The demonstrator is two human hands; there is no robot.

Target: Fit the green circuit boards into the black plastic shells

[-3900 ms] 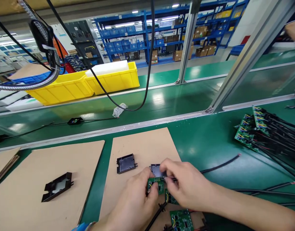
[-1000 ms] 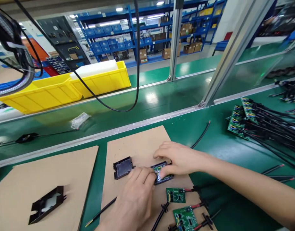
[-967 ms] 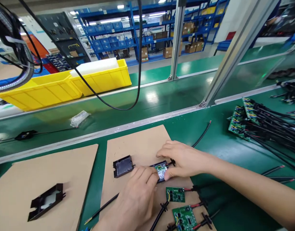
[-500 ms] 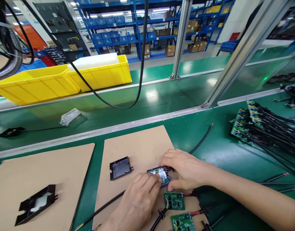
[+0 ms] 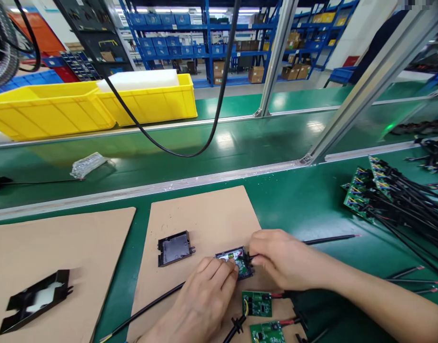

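Note:
A circuit board point(image 5: 241, 267) sits in a shallow black plastic case point(image 5: 248, 275) on the cardboard. My left hand point(image 5: 208, 290) has its fingers bunched on the board's left part, hiding some of it. A black cable point(image 5: 328, 239) runs to the case's right end, and my right hand point(image 5: 276, 257) pinches it there between thumb and fingers. Another black cable point(image 5: 147, 310) leaves the left side from under my left hand. To the left lies a second black case half point(image 5: 175, 249), open side up. Two green circuit boards point(image 5: 256, 304) with cables lie just below the hands.
Another cardboard sheet point(image 5: 108, 243) at left bears a black case with white material point(image 5: 40, 300). Bundled boards with black cables point(image 5: 401, 190) lie at right. A metal rail point(image 5: 190, 185) and upright post point(image 5: 369, 81) border the bench; a cable loop point(image 5: 183, 155) hangs ahead. Yellow bins point(image 5: 147, 102) stand beyond.
My right hand has gone from spread around the case's right end to pinching the cable there. The cable's free end has swung down and right. My left hand stays on the board.

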